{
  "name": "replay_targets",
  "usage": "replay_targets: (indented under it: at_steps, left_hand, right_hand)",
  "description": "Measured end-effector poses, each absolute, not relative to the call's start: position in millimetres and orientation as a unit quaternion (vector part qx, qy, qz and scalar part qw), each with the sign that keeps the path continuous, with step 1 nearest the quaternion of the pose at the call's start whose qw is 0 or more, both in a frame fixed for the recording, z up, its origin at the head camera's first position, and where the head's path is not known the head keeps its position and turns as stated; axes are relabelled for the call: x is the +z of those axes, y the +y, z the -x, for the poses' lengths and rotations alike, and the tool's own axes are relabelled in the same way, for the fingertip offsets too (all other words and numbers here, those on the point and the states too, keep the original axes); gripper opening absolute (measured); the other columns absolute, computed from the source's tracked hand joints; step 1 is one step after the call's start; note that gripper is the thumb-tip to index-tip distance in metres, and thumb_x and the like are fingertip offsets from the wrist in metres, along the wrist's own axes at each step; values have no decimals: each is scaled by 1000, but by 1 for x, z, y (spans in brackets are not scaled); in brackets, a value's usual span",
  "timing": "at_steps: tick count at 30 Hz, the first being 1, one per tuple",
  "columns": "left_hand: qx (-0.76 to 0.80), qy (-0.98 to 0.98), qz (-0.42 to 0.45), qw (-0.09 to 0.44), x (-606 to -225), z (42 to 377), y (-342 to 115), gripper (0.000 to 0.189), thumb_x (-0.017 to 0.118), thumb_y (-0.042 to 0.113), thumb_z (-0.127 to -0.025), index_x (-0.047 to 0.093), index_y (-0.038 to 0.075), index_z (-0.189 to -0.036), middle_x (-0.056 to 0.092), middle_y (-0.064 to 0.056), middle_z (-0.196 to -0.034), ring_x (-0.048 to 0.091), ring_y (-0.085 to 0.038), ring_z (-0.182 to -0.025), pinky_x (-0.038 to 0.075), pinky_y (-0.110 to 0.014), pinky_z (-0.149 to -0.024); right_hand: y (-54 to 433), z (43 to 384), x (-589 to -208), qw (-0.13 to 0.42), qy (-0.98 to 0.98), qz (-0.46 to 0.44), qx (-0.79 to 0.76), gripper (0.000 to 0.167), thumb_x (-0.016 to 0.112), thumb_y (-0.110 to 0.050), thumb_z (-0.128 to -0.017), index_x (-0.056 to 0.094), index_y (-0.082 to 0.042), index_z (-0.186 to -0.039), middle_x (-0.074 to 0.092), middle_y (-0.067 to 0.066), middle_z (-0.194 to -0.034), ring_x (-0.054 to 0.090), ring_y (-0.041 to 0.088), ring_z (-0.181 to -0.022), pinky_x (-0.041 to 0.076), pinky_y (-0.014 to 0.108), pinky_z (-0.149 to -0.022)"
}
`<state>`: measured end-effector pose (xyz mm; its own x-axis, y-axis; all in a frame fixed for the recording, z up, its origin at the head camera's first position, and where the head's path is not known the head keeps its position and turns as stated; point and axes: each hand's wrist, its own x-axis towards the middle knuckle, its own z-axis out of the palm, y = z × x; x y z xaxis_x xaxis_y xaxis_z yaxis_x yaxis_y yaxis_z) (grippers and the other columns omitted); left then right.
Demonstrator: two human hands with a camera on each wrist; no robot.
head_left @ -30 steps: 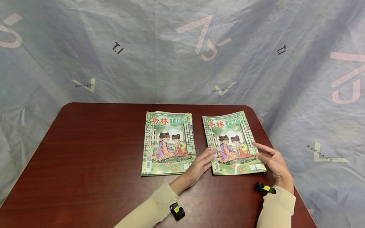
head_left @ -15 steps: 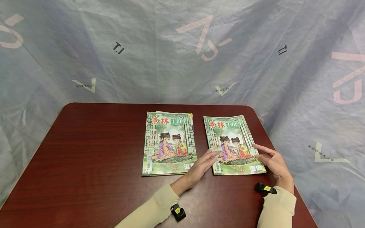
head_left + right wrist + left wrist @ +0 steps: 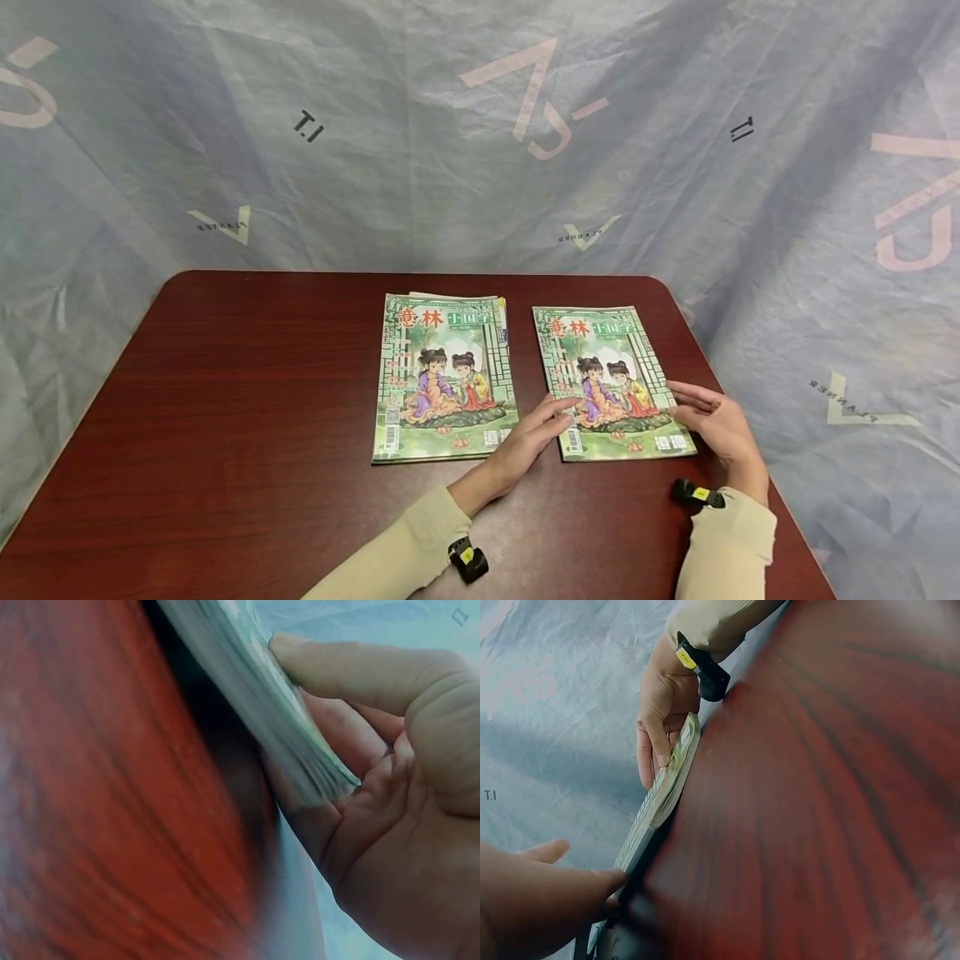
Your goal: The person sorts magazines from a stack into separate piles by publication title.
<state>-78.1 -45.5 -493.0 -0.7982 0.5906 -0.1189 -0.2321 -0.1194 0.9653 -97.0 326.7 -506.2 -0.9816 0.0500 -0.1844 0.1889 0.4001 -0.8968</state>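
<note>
A green magazine (image 3: 609, 375) with two illustrated figures on its cover lies at the right of the table; its page edge (image 3: 277, 727) looks thick, and I cannot tell whether others lie under it. My right hand (image 3: 717, 425) grips its right edge, thumb (image 3: 337, 664) on the cover and fingers partly hidden underneath. At its left edge, my left hand (image 3: 527, 442) rests with fairly straight fingers, touching the spine side. Left of that hand is a stack of magazines (image 3: 446, 379) with the same cover on top; other edges poke out at its top and right.
The dark red wooden table (image 3: 225, 433) stretches to the left and front. Grey printed fabric (image 3: 405, 142) hangs behind and beside it. Black wrist cameras (image 3: 468, 558) sit on both sleeves. The table's right edge runs close to my right hand.
The raised top right corner of the right magazine has come down, so it lies flatter. My left fingers have slid slightly further over its left edge. The left stack stays put.
</note>
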Motion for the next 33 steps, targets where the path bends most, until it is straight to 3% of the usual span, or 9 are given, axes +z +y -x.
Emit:
replay_targets:
  at_steps: [6, 14, 21, 26, 33]
  left_hand:
    - [742, 591, -150, 278, -494, 77, -44, 61, 44, 32, -117, 41, 0, -170, -1, -22, -185, -4, -37, -172, 18, -59, -136]
    - [738, 593, -158, 279, -494, 77, -45, 65, 42, 33, -118, 34, -1, -173, -4, -22, -185, -7, -38, -172, 16, -59, -136]
    - [735, 601, -159, 272, -495, 77, -44, 65, 44, 34, -117, 34, 2, -173, -1, -21, -185, -5, -36, -172, 14, -61, -136]
    - [725, 612, -156, 273, -495, 76, -44, 68, 48, 36, -116, 34, 5, -174, 0, -20, -186, -2, -35, -172, 12, -64, -135]
    - [721, 623, -156, 260, -495, 76, -43, 70, 53, 33, -113, 34, 5, -174, 5, -21, -185, 2, -36, -172, 9, -67, -134]
  right_hand:
    - [326, 99, -510, 40, 833, -75, -547, 55, 84, 0, -98, 64, 10, -149, 78, -21, -116, 74, -7, -98, 60, 17, -81]
    - [326, 98, -510, 46, 847, -74, -525, 54, 84, -3, -99, 65, 11, -147, 81, -12, -118, 73, -8, -98, 61, 19, -80]
    - [328, 98, -510, 44, 844, -64, -531, 51, 84, -3, -99, 68, 8, -146, 80, -17, -116, 73, -7, -99, 61, 18, -80]
    - [327, 97, -510, 33, 857, -58, -511, 55, 86, -4, -97, 66, 8, -148, 82, -14, -108, 73, -5, -92, 58, 16, -78]
    - [326, 97, -506, 17, 866, -47, -497, 57, 88, -10, -97, 67, 4, -148, 81, -11, -111, 70, -8, -98, 56, 13, -82]
